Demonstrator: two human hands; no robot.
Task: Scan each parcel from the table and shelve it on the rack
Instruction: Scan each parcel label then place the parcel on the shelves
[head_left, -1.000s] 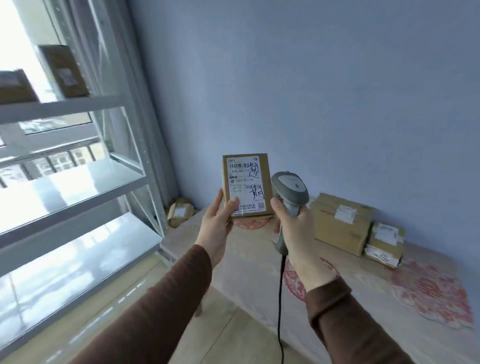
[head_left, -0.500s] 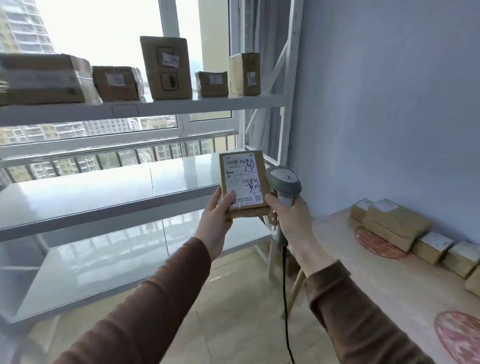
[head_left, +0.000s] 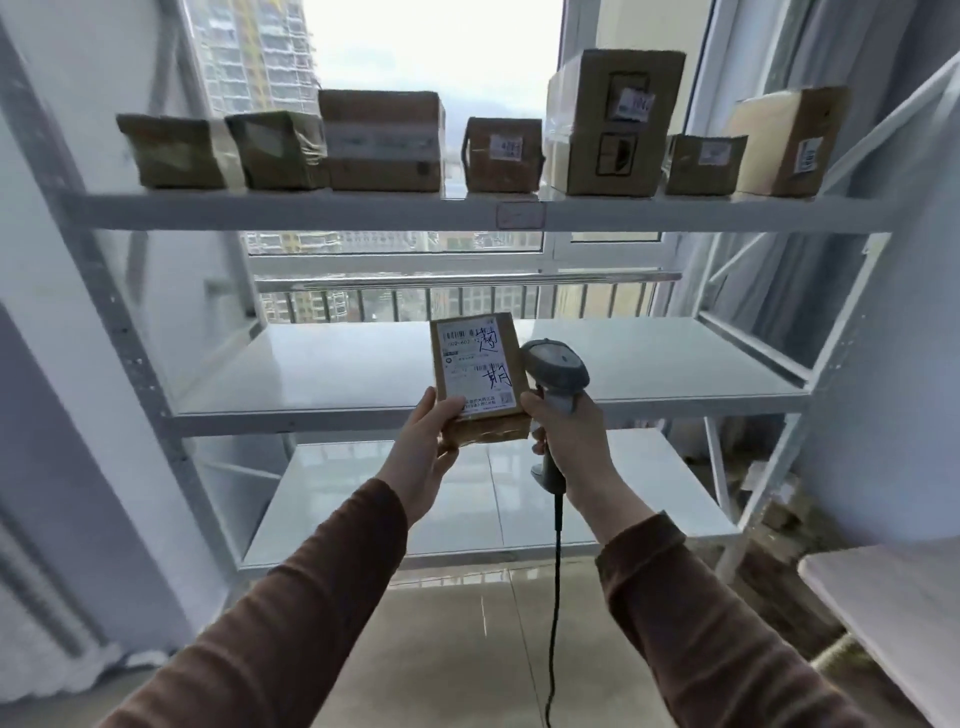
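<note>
A small brown cardboard parcel (head_left: 480, 379) with a white shipping label and black handwriting is held upright in front of the rack. My left hand (head_left: 423, 452) grips its lower left corner, thumb on the label. My right hand (head_left: 569, 431) grips the handle of a grey barcode scanner (head_left: 556, 366), whose head sits just right of the parcel; its thumb touches the parcel's right edge. The white metal rack (head_left: 467, 215) stands straight ahead, with several cardboard parcels (head_left: 382, 140) lined up on its top shelf.
The rack's middle shelf (head_left: 363, 374) and lower shelf (head_left: 363, 499) are bare white boards. The scanner's black cable (head_left: 555, 597) hangs down to the tiled floor. A table corner (head_left: 893, 597) shows at the right edge. A window with railings is behind the rack.
My view has swung left from the table to face the rack head-on. Both hands keep the same hold on the parcel and scanner, carried along toward the rack.
</note>
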